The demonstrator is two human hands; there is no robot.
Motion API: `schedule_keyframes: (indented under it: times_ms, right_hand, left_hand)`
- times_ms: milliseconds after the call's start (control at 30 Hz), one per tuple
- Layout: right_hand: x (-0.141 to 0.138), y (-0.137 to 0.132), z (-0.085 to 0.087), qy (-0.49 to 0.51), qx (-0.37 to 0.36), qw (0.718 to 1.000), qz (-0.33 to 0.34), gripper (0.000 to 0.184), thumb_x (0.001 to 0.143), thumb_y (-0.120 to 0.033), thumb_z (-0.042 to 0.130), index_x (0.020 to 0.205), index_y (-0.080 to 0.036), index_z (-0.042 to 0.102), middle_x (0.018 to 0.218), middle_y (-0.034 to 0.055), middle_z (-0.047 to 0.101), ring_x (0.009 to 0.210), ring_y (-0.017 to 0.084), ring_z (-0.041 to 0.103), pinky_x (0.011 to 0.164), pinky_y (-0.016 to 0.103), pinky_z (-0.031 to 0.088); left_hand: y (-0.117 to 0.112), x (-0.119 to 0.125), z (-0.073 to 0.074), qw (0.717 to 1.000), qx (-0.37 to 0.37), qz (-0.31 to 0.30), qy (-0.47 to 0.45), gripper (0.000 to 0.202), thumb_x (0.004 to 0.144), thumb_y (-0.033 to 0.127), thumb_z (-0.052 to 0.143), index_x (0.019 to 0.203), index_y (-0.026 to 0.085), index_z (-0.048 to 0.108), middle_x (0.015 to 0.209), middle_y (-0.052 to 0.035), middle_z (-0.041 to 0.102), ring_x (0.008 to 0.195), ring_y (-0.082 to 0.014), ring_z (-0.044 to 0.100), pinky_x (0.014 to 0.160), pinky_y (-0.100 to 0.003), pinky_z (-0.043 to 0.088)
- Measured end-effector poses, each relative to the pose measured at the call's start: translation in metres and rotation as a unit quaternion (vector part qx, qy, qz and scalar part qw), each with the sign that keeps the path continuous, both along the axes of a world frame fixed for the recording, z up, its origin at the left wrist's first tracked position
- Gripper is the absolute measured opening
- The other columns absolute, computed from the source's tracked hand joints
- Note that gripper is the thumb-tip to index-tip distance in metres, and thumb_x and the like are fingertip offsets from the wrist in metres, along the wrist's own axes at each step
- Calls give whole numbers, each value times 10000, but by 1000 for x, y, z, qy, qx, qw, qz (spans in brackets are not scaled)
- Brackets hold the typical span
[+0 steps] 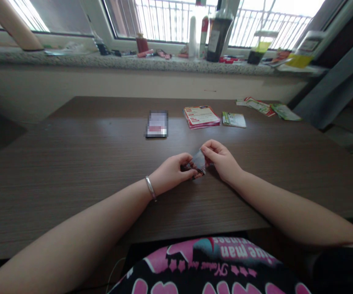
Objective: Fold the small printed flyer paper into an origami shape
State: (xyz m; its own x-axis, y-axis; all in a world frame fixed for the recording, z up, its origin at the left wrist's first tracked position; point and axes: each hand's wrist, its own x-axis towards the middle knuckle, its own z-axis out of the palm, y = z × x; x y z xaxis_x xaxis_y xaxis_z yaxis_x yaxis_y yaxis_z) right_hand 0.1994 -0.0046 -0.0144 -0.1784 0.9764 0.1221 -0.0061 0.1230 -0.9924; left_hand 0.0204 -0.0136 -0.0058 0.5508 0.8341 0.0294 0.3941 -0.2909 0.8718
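Brown wood! Is that the worktop (72,171)?

Yes. It is smooth, with thin lines in it. Behind it is a bumpy, speckled stone sill (127,62), and past that are white window bars (170,20).

What do you see on the left?

A smooth silver bangle (150,188) on the wrist. Next to it is the left hand (170,173). It is half closed, and its fingers curl in to pinch a small, shiny, folded thing (198,163).

Where is that thing?

It is between the two hands, over the middle of the worktop. I can't tell if it touches the wood, or what it is made of.

And the other hand?

The right hand (219,159) is half closed too, and it pinches the same thing from the other side.

What is farther right?

A neat stack of flat paper cards (201,116) with red and white fronts lies on the worktop. Just beside it is a flat green and white card (234,119). Then come some messy green and red cards (256,106).
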Motion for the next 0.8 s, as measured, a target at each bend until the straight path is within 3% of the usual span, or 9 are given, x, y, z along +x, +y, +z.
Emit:
schedule_keyframes:
  times_ms: [267,433,633,800]
  right_hand:
    - [-3,-1,0,10,-46,996,76,340,684,-413,710,835,-196,497,726,-27,629,542,80,558,472,197,398]
    - [-1,-2,0,-9,-65,994,82,327,701,-403,696,860,-191,504,654,-48,603,508,73,533,462,193,395]
    - [0,0,-2,-10,-60,993,98,316,711,-409,680,868,-190,515,671,-47,591,532,68,532,485,193,409]
    - [-2,0,-3,-20,-48,994,99,274,710,-370,682,850,-199,519,719,-33,602,551,71,527,516,209,420]
  left_hand:
    - [6,-2,-5,991,-61,50,-108,240,765,217,631,955,157,497,836,-26,660,750,-140,632,686,-270,483]
    - [10,-3,-5,977,-97,50,-183,180,817,227,580,937,165,462,789,-11,652,721,-122,628,690,-257,484]
    - [12,-5,-8,980,-66,84,-168,271,812,301,588,1016,138,516,863,-32,613,739,-133,616,715,-288,500]
    - [13,-6,-11,982,17,142,-124,353,768,271,624,1083,150,518,890,-30,550,750,-130,576,683,-285,503]
